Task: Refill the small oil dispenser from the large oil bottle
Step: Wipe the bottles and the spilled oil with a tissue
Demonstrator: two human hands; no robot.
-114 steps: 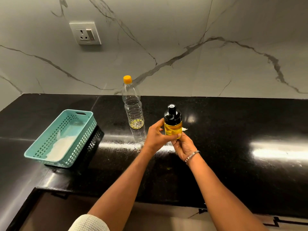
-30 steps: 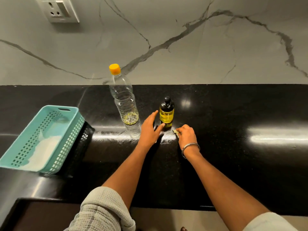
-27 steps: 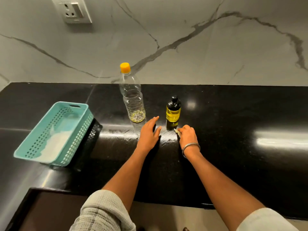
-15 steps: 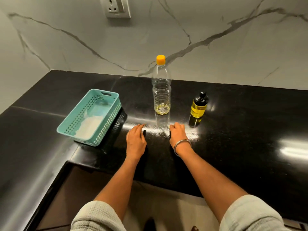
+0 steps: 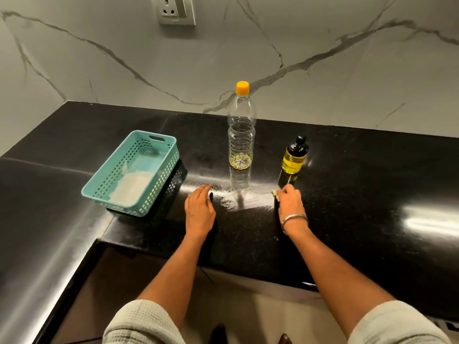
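The large clear oil bottle (image 5: 241, 135) with an orange cap stands upright on the black counter (image 5: 347, 194), a little yellow oil at its bottom. To its right stands the small oil dispenser (image 5: 293, 158), black-topped and mostly full of yellow oil. My left hand (image 5: 199, 207) rests flat on the counter in front and to the left of the big bottle. My right hand (image 5: 289, 203) lies just in front of the dispenser, its fingers curled round a small pale scrap (image 5: 274, 193). Neither hand touches a bottle.
A teal perforated basket (image 5: 159, 167) with a white cloth or paper inside sits at the left. A greasy smear (image 5: 244, 198) shines on the counter between my hands. The counter edge turns a corner at the lower left. A wall socket (image 5: 176, 9) is above.
Both hands let go of the dispenser, which now stands on the counter. My right hand slid along the counter with the scrap; my left hand drew back. The camera view shifted.
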